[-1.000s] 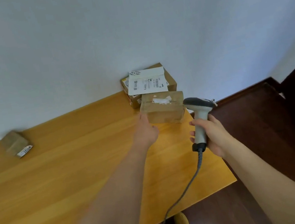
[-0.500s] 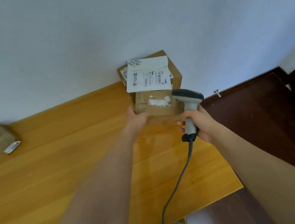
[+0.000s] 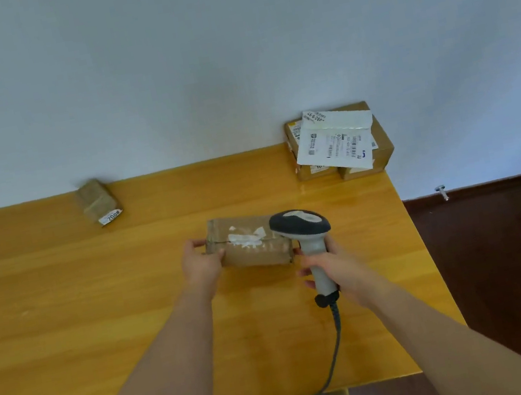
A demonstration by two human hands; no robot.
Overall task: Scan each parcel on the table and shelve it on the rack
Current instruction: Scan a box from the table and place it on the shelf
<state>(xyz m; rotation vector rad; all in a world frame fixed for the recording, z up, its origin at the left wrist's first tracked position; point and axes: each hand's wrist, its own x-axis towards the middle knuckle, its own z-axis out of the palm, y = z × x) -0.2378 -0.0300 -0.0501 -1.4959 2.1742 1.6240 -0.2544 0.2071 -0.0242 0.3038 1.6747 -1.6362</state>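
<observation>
Brown parcel (image 3: 249, 242): now pulled clear of corner stack (image 3: 340, 143), gripped by left hand (image 3: 201, 262), right hand (image 3: 335, 266) clenching scanner (image 3: 308, 241) (scan pending).

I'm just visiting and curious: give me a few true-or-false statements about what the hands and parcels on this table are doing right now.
1. The right hand grips a grey handheld barcode scanner. True.
2. The left hand rests flat on the yellow wooden table. False: it holds the end of a brown taped cardboard parcel.
3. A small brown parcel with a white sticker lies at the table's far left. True.
4. The scanner is cordless. False: a grey cable hangs from its handle.
</observation>
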